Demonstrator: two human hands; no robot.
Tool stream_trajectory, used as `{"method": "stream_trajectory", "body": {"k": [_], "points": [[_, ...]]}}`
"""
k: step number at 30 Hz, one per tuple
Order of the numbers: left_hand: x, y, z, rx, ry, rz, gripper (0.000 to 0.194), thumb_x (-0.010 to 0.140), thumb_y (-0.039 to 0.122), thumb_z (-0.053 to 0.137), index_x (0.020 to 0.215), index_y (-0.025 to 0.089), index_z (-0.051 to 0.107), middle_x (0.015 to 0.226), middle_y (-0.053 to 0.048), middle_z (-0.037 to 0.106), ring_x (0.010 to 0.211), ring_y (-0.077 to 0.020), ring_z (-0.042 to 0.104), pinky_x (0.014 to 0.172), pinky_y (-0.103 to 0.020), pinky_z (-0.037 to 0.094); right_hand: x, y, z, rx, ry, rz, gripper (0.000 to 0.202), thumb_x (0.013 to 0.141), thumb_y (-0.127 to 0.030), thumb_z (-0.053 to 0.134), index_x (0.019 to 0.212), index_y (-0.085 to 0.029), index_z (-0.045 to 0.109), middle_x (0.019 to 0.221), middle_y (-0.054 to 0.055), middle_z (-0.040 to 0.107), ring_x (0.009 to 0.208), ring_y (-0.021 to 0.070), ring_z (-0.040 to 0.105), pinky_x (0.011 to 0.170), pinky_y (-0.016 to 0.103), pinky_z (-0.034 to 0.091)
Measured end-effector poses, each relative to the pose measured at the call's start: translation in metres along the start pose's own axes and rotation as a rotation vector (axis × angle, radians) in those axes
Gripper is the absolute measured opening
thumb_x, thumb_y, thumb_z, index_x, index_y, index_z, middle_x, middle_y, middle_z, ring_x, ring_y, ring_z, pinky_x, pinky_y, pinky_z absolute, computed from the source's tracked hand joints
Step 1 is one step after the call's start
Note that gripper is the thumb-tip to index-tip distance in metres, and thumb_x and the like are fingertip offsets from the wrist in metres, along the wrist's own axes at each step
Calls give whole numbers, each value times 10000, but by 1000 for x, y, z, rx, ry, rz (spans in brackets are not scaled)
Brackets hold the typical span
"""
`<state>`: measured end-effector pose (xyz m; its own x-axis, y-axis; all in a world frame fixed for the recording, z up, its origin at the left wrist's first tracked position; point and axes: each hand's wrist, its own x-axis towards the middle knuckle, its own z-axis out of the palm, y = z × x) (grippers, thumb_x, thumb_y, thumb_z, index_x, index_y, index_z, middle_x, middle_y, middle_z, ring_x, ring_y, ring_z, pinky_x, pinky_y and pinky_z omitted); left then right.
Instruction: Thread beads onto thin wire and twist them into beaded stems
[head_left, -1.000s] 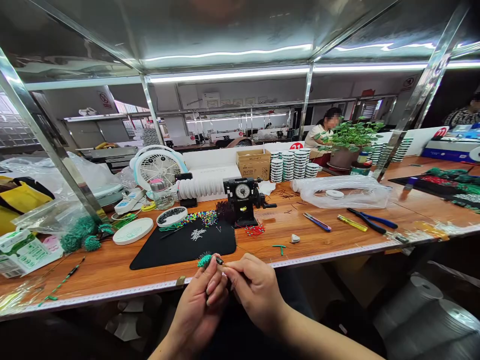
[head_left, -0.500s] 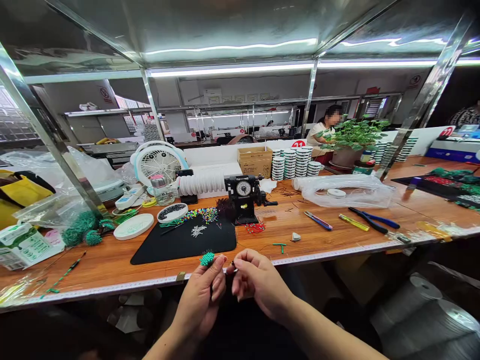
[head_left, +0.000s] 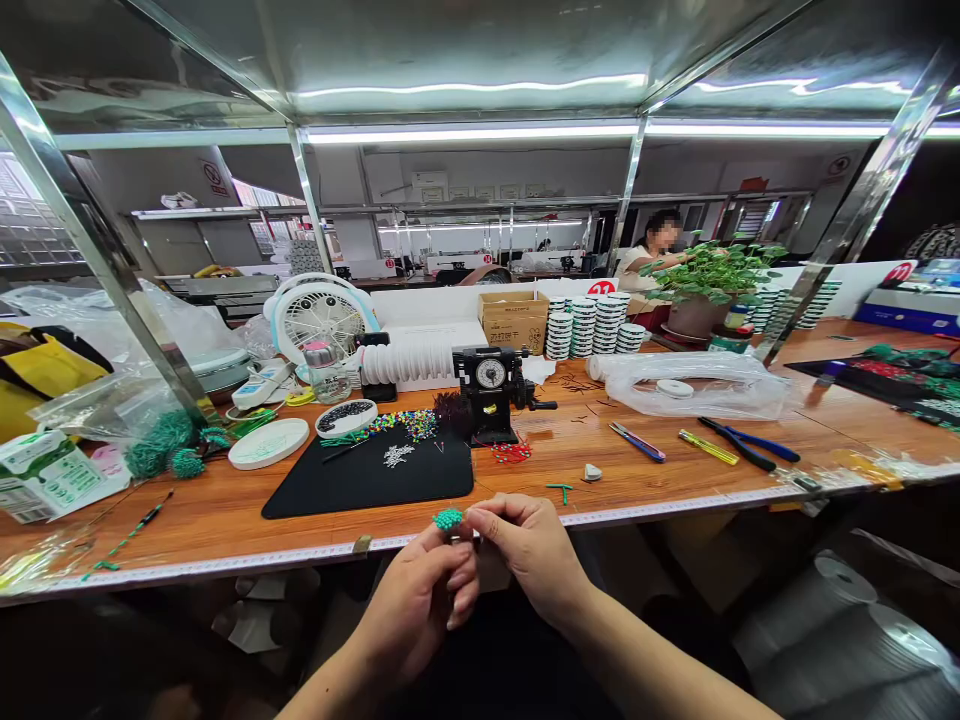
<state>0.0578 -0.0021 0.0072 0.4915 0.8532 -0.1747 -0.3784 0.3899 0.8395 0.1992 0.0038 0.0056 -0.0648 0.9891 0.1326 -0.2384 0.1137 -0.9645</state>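
Observation:
A small cluster of green beads (head_left: 448,519) sits at the fingertips of my left hand (head_left: 427,590), whose fingers are curled around its base. Close against it on the right, my right hand (head_left: 529,550) pinches thumb to forefinger; whatever lies between them is too small to make out. Both hands are in front of the table's near edge. Beyond them lies a black mat (head_left: 375,480) with white pieces (head_left: 397,456) and many-coloured beads (head_left: 412,427). A black winding machine with a dial (head_left: 491,385) stands at the mat's right corner.
Right of the machine are tweezers (head_left: 637,442), a yellow tool (head_left: 708,447) and blue-black pliers (head_left: 742,443). Round white dishes (head_left: 268,444), a fan (head_left: 319,320) and a milk carton (head_left: 56,475) stand left. A metal post (head_left: 139,320) rises there. A person (head_left: 652,260) sits behind a plant (head_left: 701,280).
My left hand and the green bead cluster have moved right, up against my right hand's fingertips. The dark bit that showed at my right fingertips is no longer visible.

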Motion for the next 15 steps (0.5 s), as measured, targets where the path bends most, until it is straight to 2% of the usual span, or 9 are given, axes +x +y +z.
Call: {"method": "stream_trajectory", "body": {"k": [4,8,15], "points": [[0,-1,0,1,-36,-28,105,808,180,507,727,174,441,524,55,358,397,-60,324,369,-184,193,-2,-3,2,-51,-16,8,190,745,-303,659,717,-117,689,672,37,648,612,121,523,579,231,389],[1,1,3,27,27,41,171,851,265,518,728,178,436,535,55,371,408,-57,312,370,-180,205,-2,-2,1,-149,6,-54,190,763,-298,641,698,-124,678,647,21,626,600,114,501,574,228,377],[-1,6,5,9,110,149,205,852,290,568,736,175,444,565,57,385,448,-51,295,391,-172,215,-8,-2,3,-345,110,-243,218,795,-278,590,626,-141,595,590,-10,530,563,110,456,556,235,358]]}}
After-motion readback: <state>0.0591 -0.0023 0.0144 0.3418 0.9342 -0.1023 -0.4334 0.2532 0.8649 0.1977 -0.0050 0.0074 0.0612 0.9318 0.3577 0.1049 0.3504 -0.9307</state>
